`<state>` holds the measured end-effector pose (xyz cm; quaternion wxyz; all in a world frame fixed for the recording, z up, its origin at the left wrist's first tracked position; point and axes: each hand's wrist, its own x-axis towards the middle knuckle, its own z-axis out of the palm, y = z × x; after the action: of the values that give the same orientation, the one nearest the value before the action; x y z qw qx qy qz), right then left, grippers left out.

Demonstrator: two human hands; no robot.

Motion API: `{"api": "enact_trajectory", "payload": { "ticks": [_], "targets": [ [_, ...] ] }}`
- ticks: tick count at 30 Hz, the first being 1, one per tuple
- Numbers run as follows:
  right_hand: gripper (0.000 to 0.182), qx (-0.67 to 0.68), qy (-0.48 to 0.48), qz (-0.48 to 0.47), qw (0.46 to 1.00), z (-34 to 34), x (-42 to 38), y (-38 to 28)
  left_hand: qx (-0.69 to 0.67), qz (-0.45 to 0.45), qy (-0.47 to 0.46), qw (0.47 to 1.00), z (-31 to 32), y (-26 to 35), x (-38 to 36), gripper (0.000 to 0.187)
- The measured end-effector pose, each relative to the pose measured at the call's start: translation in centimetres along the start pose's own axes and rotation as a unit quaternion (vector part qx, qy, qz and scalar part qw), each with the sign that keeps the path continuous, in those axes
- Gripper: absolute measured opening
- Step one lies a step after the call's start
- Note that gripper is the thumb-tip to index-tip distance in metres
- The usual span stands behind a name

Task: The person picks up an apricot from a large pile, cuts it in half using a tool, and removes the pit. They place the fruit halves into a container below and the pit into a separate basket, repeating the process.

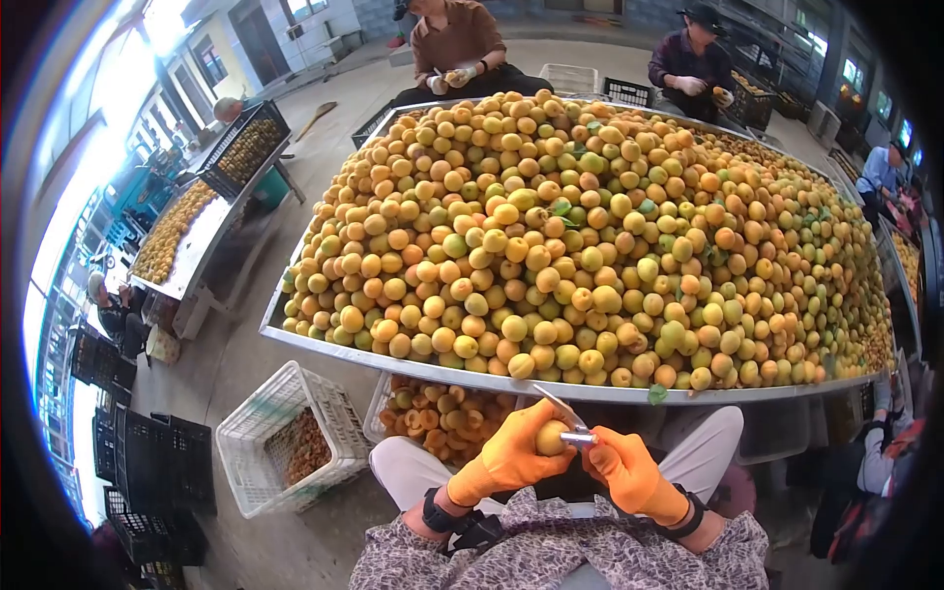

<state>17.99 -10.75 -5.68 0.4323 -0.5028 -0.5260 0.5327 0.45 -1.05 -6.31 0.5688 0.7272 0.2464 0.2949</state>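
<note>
Patterned fabric [560, 556] covers the wearer's body closest to the camera, with pale-trousered knees [710, 442] spread beneath a metal-edged bench [442, 372]. On the bench is a broad, high fruit pile [551, 246] in yellow, orange and green, with a few green leaves; its raised rim lies between the hands and the pile. Partly under the rim, near the left knee, a crate [373, 413] holds halved orange fruit [447, 418]. Beside it, a white lattice crate [241, 482] on the floor contains reddish-brown pieces [298, 447], too small to make out. Stacked black crates [162, 457] stand farther left. Two people [457, 49] [696, 69] sit across the bench, and a second bench [205, 246] with more fruit is at the far left. Just in front of the near rim, above the lap, the left hand [516, 452], in an orange glove, has its fingers closed around a round fruit [552, 439]. It looks smooth and yellow-orange, partly hidden by glove and metal. The right hand [631, 477], also orange-gloved, has its fingers pinched on a slim metal tool [578, 439], which meets the fruit; a pointed metal part [559, 402] angles up toward the rim.
</note>
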Motion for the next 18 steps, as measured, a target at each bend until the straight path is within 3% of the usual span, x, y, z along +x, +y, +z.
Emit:
{"api": "enact_trajectory", "payload": {
  "ticks": [5, 10, 12, 14, 16, 18],
  "targets": [
    [0.039, -0.083, 0.044, -0.052, 0.994, -0.3, -1.2, 1.8, 0.003, -0.026, -0.009, 1.0, 1.8, -0.4, 0.1, 0.031],
    [0.038, -0.004, 0.039, -0.045, 0.998, -1.1, -2.0, 3.9, 0.019, -0.064, -0.053, 0.996, 2.9, -0.6, 0.7, 0.031],
    [0.038, 0.019, 0.021, 0.034, 0.999, -1.7, -2.0, 3.3, 0.059, -0.066, -0.065, 0.994, 3.0, -1.2, 1.3, 0.032],
    [0.037, 0.085, 0.032, 0.043, 0.995, -2.4, -2.0, 3.1, 0.113, -0.057, -0.082, 0.989, 3.3, -1.7, 2.1, 0.033],
    [0.036, 0.202, -0.017, 0.153, 0.967, -3.7, -2.3, 2.6, 0.116, -0.063, -0.102, 0.986, 3.7, -2.0, 2.8, 0.036],
    [0.039, 0.226, -0.014, 0.175, 0.958, -4.6, -2.5, 2.3, 0.116, -0.073, -0.124, 0.983, 4.2, -2.2, 3.3, 0.039]
  ]
}}
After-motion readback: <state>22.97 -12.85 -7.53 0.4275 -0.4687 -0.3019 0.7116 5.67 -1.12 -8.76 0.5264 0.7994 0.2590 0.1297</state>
